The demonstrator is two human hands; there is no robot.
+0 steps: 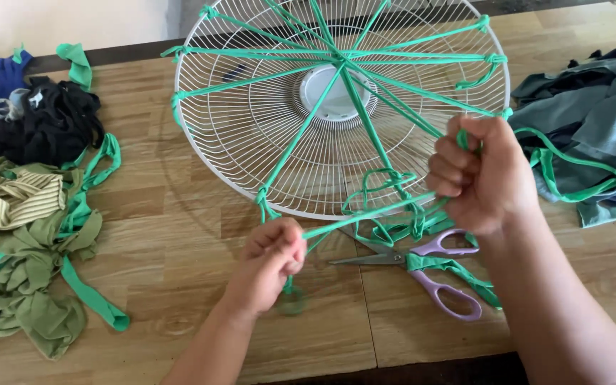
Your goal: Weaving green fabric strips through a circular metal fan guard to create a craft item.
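A white wire fan guard (251, 142) lies on a wooden table (165, 235), with green fabric strips (365, 121) stretched across it like spokes from the hub. My left hand (272, 260) is closed on one end of a green strip (365, 215) just below the guard's near rim. My right hand (483, 171) grips the other part of that strip at the guard's right rim, pulling it taut between both hands. Loose green loops (393, 214) hang at the rim between them.
Purple-handled scissors (422, 267) lie on the table under my right hand. A pile of green, striped, black and blue cloth scraps (30, 214) sits at the left. Grey and dark cloth (593, 121) is heaped at the right.
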